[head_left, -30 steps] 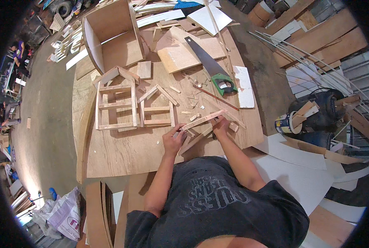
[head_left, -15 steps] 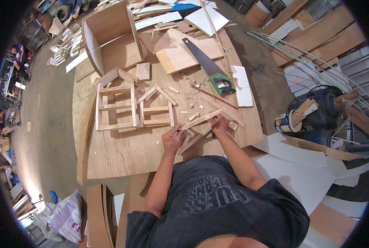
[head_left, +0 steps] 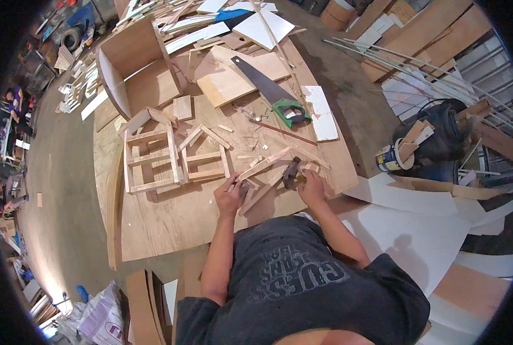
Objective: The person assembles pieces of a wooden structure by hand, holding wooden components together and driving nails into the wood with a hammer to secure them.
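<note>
My left hand [head_left: 229, 197] pinches the near-left end of a narrow wooden strip [head_left: 266, 163], which slants up to the right above the table. Closed around a hammer, my right hand [head_left: 312, 190] sits just beside the strip's far end. The dark hammer head [head_left: 291, 172] points away from me; its handle is mostly hidden by the hand. Beneath the strip, a second wooden strip [head_left: 262, 194] lies slantwise. Left of my hands stand two small wooden frames: a taller house-shaped frame [head_left: 151, 187] with crossbars and a smaller peaked frame [head_left: 206, 174].
A green-handled saw [head_left: 262, 86] rests by a pale board [head_left: 225, 95]. A thin reddish rod [head_left: 282, 132], wood chips and a white block [head_left: 323, 112] lie near it. An open plywood box [head_left: 147, 95] stands at far left. A bucket of offcuts [head_left: 389, 159] is right of the table.
My right hand has let go of the strip's right end and now grips the hammer, its head raised beside the strip. My left hand keeps its hold. The whole view has shifted slightly.
</note>
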### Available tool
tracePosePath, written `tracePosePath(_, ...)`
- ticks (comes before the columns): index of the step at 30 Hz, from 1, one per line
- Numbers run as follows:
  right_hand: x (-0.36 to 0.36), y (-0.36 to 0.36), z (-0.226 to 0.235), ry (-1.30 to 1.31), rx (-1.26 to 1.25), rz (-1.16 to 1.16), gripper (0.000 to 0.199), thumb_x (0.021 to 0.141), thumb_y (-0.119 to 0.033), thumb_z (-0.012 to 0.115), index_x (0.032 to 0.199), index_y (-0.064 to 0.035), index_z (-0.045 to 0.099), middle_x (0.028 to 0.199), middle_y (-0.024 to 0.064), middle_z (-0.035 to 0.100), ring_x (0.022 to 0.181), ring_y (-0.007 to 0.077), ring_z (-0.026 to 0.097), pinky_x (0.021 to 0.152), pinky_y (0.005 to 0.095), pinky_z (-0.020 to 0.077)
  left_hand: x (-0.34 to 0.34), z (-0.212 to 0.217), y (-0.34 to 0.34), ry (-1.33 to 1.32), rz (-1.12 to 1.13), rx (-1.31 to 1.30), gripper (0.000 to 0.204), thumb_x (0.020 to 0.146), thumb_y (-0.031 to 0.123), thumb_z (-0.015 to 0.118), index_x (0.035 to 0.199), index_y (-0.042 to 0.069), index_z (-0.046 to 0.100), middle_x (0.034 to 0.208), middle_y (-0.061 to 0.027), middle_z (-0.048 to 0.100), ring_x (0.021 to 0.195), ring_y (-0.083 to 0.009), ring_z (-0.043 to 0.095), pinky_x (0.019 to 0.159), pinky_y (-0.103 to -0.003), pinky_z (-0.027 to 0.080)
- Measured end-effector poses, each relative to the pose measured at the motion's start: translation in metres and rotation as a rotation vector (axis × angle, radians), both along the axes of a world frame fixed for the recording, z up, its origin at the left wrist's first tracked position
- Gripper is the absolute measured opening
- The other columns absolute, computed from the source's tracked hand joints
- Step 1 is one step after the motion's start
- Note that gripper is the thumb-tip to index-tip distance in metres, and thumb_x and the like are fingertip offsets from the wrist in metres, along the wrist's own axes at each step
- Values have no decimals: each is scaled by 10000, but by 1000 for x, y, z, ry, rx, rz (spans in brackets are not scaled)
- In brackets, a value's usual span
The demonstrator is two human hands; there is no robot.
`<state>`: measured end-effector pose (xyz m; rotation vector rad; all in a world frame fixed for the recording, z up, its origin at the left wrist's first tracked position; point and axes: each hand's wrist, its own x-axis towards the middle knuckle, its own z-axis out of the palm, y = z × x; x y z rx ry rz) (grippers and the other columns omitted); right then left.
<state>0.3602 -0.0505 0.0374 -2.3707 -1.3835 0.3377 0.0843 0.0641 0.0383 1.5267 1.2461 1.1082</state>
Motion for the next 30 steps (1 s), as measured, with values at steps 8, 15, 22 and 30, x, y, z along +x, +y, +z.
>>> tracePosePath(8, 15, -17, -30, -120, 57, 98, 481, 868, -168, 726, 1316, -56, 591, 1292, 195, 597, 1179, 410, 572, 995, 504, 472, 7, 1, 4, -90, 7, -18, 328, 880, -13, 734, 1187, 92, 778, 908, -51, 791, 796, -88, 709, 731, -258, 549)
tracePosePath(15, -8, -19, 13, -19, -106, 64, 379, 964, -252, 649, 1271, -33, 608, 1266, 200, 601, 1138, 426, 582, 958, 529, 479, 2, 3, -2, -119, -11, -98, 345, 869, -38, 724, 1181, 97, 780, 819, -37, 753, 774, -66, 678, 697, -243, 540)
tracePosePath(22, -60, -34, 130, 335, -69, 55, 410, 1017, -342, 601, 1243, -3, 648, 1006, 253, 697, 945, 443, 659, 821, 486, 511, 0, 13, -4, -93, -61, -59, 384, 859, -71, 707, 1206, 87, 762, 922, -56, 758, 806, -83, 689, 723, -257, 562)
tracePosePath(30, -132, 4, 159, 82, -89, 278, 410, 998, -290, 630, 1285, 2, 636, 1042, 260, 683, 967, 448, 652, 828, 517, 513, 1, -5, 2, -119, -51, 59, 339, 841, -7, 731, 1165, 89, 764, 968, -84, 786, 850, -165, 740, 779, -305, 574)
